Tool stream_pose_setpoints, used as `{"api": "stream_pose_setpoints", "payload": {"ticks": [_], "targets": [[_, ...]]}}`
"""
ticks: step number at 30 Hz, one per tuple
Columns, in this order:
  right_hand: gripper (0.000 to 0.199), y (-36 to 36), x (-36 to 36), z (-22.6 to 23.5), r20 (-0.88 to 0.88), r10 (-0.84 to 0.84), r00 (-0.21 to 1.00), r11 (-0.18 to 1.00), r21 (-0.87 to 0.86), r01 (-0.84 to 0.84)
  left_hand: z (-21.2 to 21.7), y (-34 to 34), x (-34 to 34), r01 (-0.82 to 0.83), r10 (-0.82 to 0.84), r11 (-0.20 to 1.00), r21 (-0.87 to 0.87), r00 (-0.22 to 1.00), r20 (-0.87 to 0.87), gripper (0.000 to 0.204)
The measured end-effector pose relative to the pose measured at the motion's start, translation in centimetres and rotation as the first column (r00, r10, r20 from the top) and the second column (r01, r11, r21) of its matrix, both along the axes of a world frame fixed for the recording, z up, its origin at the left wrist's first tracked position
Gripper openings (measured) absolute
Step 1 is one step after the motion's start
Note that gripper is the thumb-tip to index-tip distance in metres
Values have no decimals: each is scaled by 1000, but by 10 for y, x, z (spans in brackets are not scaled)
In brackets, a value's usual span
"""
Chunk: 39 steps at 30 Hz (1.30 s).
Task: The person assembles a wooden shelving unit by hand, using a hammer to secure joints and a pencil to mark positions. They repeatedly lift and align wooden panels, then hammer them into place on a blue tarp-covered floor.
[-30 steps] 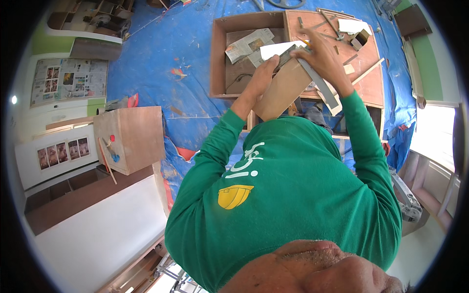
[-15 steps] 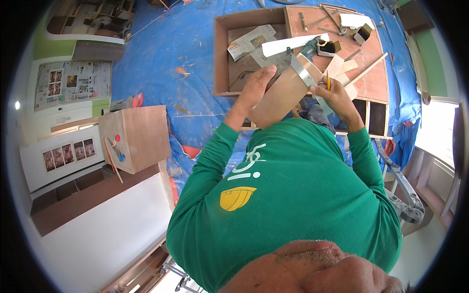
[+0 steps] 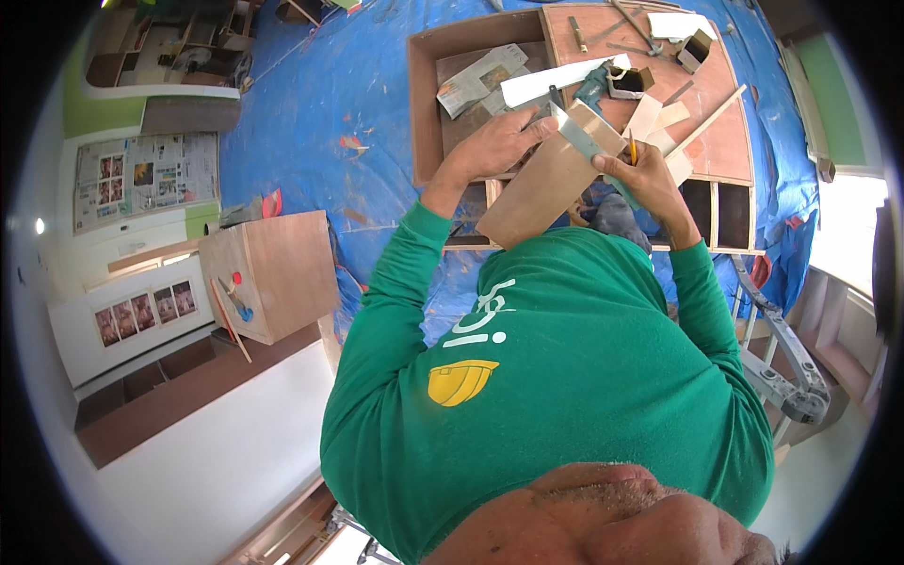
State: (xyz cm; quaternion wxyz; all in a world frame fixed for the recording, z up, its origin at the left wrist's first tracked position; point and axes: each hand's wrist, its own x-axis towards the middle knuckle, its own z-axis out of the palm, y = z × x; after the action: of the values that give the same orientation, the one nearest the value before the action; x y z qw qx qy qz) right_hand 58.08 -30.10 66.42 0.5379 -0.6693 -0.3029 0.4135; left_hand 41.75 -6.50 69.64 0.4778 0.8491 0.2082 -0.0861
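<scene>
A thin wooden board (image 3: 535, 191) slants up and to the right in front of my chest. Across its far part lies the flat metal blade of a try square (image 3: 581, 139). Closed at the board's left edge, my left hand (image 3: 494, 146) has its fingertips at the square's left end; the board and fingers partly hide what they grip. My right hand (image 3: 652, 181) is at the board's right edge, with its thumb by the blade's right end. A yellow pencil (image 3: 633, 149) sticks up from its closed fingers.
A wooden cabinet (image 3: 424, 104) lies ahead on blue sheeting (image 3: 320, 113), with newspaper (image 3: 482, 80) inside. On its panel are a hammer (image 3: 636, 26), a drill (image 3: 591, 87), small open boxes (image 3: 695, 52) and wood strips (image 3: 702, 127). A stepladder (image 3: 786, 358) stands at right, a wooden box (image 3: 282, 273) at left.
My left hand has shifted from the board's lower left edge up toward the square's left end, its thumb no longer upright. My right hand stays at the right edge with the pencil.
</scene>
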Motion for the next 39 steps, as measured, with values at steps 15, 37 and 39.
{"api": "stream_pose_setpoints", "payload": {"ticks": [15,37,39], "targets": [[46,-50,17,-13,-233,-55,971,998,-46,46,-40,-31,32,-69,72,997,-22,969,237,109],[78,-1,41,-6,32,-10,999,979,-202,16,-22,-42,32,-36,71,982,-188,981,179,85],[80,0,40,-3,40,0,999,976,-219,8,-17,-44,33,-49,81,986,-157,976,202,87]]}}
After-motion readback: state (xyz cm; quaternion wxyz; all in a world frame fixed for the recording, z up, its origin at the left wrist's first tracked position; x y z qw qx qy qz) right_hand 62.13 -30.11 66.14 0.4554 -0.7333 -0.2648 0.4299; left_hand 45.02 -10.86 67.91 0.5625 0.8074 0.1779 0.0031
